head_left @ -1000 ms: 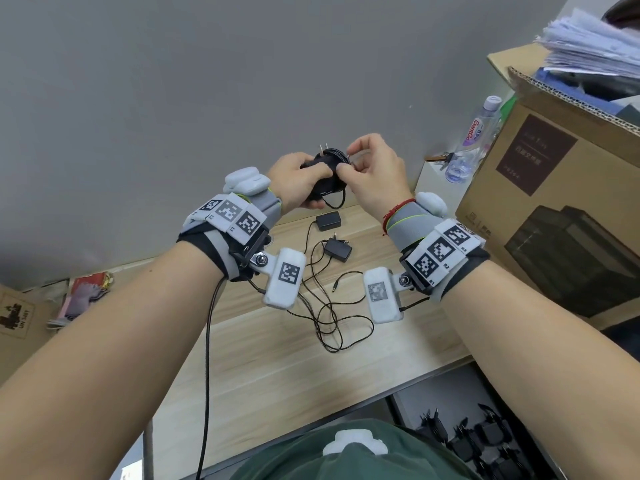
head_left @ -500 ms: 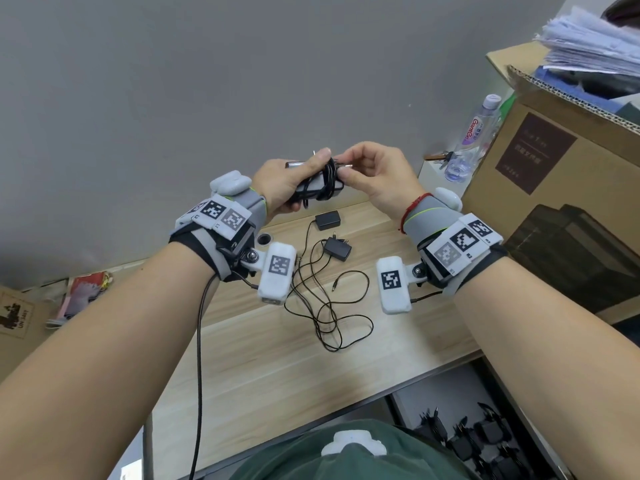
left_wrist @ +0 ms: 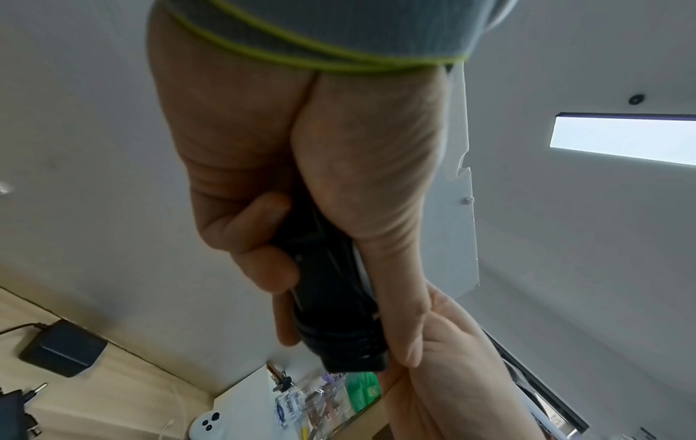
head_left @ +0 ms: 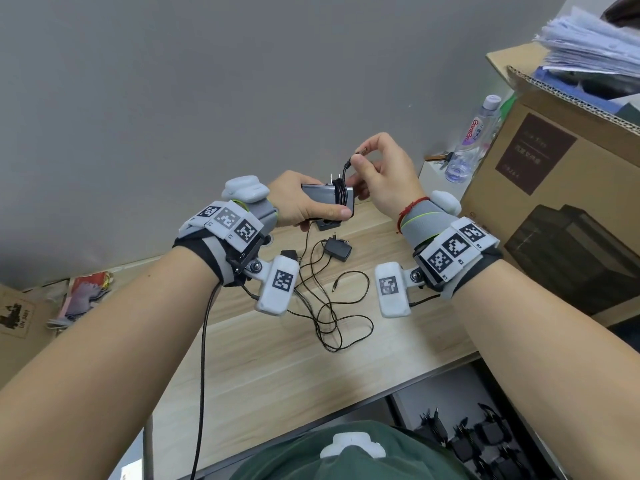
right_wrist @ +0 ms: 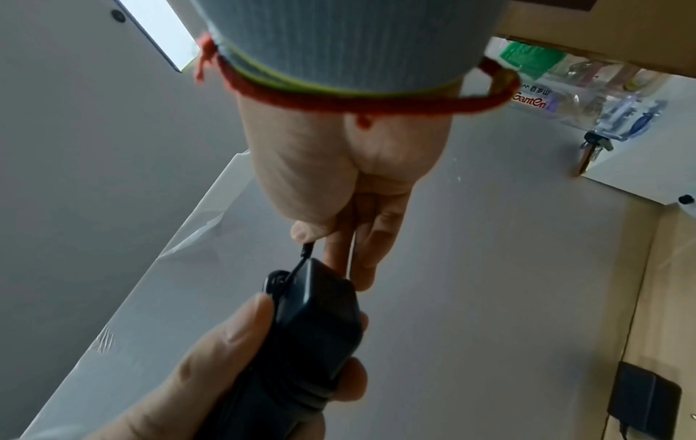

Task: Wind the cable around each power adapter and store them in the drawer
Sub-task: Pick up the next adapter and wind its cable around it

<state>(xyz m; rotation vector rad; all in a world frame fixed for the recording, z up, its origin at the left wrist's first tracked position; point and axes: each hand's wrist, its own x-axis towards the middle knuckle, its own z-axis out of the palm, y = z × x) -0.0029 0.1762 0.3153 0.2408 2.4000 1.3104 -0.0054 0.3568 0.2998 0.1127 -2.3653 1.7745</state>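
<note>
- The left hand (head_left: 298, 202) is gripping a black power adapter (head_left: 320, 195) above the wooden bench (head_left: 277, 368), fingers and thumb curling round its body, prongs pointing up.
- The cable (head_left: 340, 194) is sitting in tight black coils around the adapter's middle.
- The right hand (head_left: 384, 178) is pinching the cable's free plug end (head_left: 360, 154) between thumb and forefinger, just above the adapter, while its other fingers are lying straight behind the adapter's end.
- Two more adapters (head_left: 337, 250) are lying on the bench beneath the hands, their loose cables (head_left: 329, 317) tangling together toward the bench's near edge.
- The open drawer (head_left: 467, 441), below the bench's near edge on the right, is holding several dark adapters.
- A cardboard box (head_left: 554, 188) and a water bottle (head_left: 469, 140) are standing at the right.
</note>
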